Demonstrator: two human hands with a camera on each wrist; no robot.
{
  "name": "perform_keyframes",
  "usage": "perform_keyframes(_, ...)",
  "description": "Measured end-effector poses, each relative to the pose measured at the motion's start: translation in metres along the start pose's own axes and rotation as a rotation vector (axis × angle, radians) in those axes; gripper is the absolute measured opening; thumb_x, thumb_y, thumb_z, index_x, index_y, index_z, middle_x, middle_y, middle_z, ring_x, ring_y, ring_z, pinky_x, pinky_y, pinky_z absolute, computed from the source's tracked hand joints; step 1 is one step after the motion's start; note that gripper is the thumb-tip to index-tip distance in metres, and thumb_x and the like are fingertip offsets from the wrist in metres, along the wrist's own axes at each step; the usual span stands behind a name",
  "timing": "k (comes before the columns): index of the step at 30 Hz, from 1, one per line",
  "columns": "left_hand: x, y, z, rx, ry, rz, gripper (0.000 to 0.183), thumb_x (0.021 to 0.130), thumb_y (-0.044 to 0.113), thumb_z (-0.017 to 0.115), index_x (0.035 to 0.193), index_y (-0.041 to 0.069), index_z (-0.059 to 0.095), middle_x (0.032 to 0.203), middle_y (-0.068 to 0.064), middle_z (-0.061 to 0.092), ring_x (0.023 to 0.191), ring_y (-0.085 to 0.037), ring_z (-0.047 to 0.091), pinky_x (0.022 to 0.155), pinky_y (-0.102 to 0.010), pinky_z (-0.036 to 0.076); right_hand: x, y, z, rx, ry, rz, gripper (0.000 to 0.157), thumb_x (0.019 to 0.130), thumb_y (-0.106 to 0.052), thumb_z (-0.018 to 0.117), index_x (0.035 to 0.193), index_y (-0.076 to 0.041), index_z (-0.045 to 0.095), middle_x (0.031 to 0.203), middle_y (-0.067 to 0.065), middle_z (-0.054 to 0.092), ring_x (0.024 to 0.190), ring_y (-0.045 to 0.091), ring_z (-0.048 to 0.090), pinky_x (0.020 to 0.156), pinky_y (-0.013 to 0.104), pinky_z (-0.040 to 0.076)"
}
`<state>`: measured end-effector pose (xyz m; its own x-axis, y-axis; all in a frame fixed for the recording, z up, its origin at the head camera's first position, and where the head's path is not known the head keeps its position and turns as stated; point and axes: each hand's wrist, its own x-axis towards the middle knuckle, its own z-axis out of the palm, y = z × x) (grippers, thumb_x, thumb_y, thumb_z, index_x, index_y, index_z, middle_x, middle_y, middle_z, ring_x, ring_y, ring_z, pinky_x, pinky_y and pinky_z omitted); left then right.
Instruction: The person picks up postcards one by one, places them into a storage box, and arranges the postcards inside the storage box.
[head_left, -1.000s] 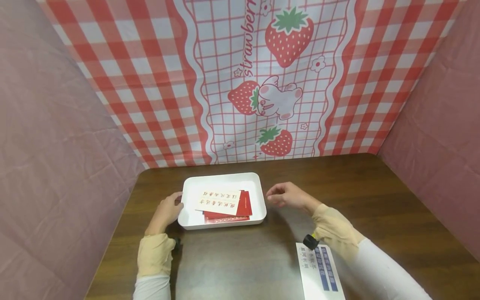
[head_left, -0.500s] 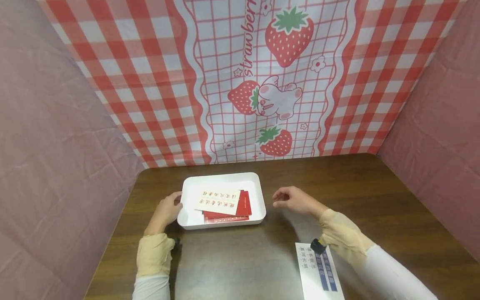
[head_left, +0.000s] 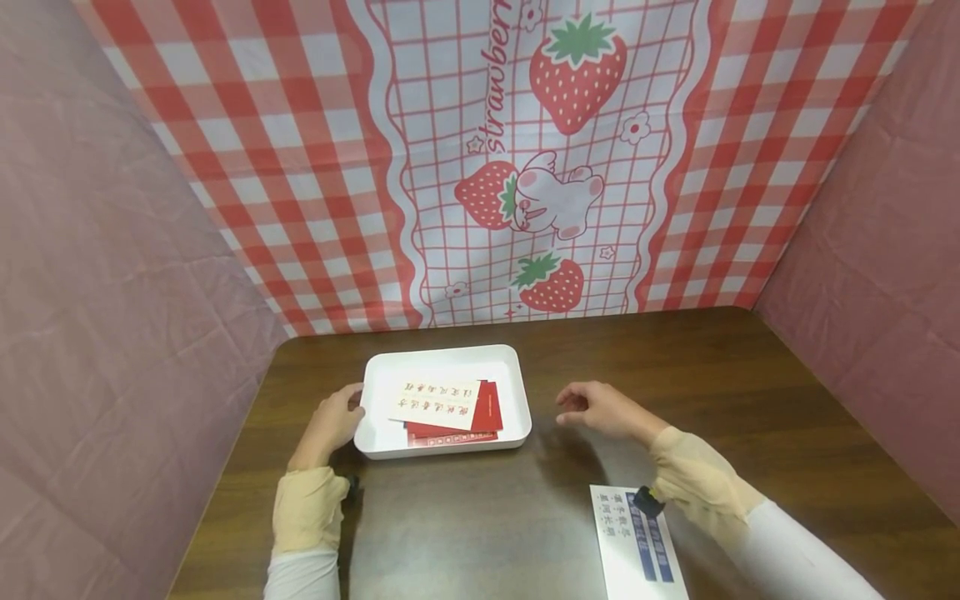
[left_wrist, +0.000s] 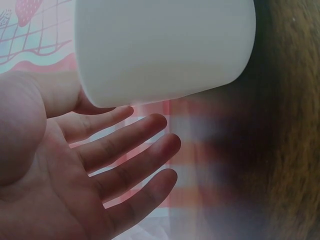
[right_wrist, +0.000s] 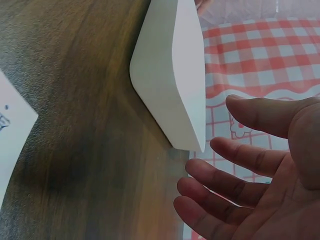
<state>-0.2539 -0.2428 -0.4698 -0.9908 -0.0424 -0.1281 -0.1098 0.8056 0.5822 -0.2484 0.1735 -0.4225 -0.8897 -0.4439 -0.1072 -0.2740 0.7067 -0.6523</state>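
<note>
In the head view, a white tray holds a cream card printed with red characters, lying over red cards. My left hand is at the tray's left end. In the left wrist view its thumb passes behind the tray rim, the tip hidden, while the other fingers stay spread and relaxed. To the right of the tray my right hand hovers over the table, clear of it. Its fingers are relaxed, with nothing between them.
A white card with dark characters and blue bands lies on the brown table, partly under the right wrist's camera. A red-checked strawberry cloth hangs behind the table. Pink drapes stand at both sides.
My right hand has drawn away from the tray's right end, moving rightward and slightly nearer. My left hand stays at the tray's left end, and the cards lie as before.
</note>
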Motion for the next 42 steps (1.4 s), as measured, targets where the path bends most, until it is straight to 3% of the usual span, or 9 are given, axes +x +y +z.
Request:
perform_keyframes(15,0.000,0.001,-0.002,-0.018,-0.009,-0.014,0.049,0.094,0.008,0.047,0.141,-0.004,0.044,0.133,-0.026,0.056,0.122,-0.041,0.054,0.105,-0.055,0.041,-0.012,0.014,0.000,-0.086,0.014,-0.023,0.037,0.083,-0.017,0.075,0.110,0.005,0.064,0.096,0.015,0.067,0.086,0.018,0.060,0.075,0.033,0.051)
perform_keyframes(23,-0.002,-0.002,-0.001,-0.012,0.002,-0.011,0.049,0.094,0.008,0.046,0.141,-0.004,0.044,0.133,-0.026,0.057,0.124,-0.041,0.054,0.107,-0.055,0.040,-0.022,0.018,0.006,-0.095,0.024,-0.040,0.038,0.080,-0.019,0.077,0.107,0.005,0.065,0.095,0.015,0.067,0.089,0.026,0.062,0.077,0.036,0.052)
perform_keyframes(42,-0.001,-0.002,-0.001,-0.004,0.013,0.040,0.049,0.093,0.008,0.047,0.140,-0.005,0.046,0.129,-0.026,0.060,0.118,-0.039,0.058,0.103,-0.054,0.043,-0.050,0.030,0.017,-0.103,0.013,0.035,0.041,0.077,-0.021,0.080,0.109,0.001,0.065,0.098,0.010,0.068,0.092,0.025,0.064,0.079,0.044,0.054)
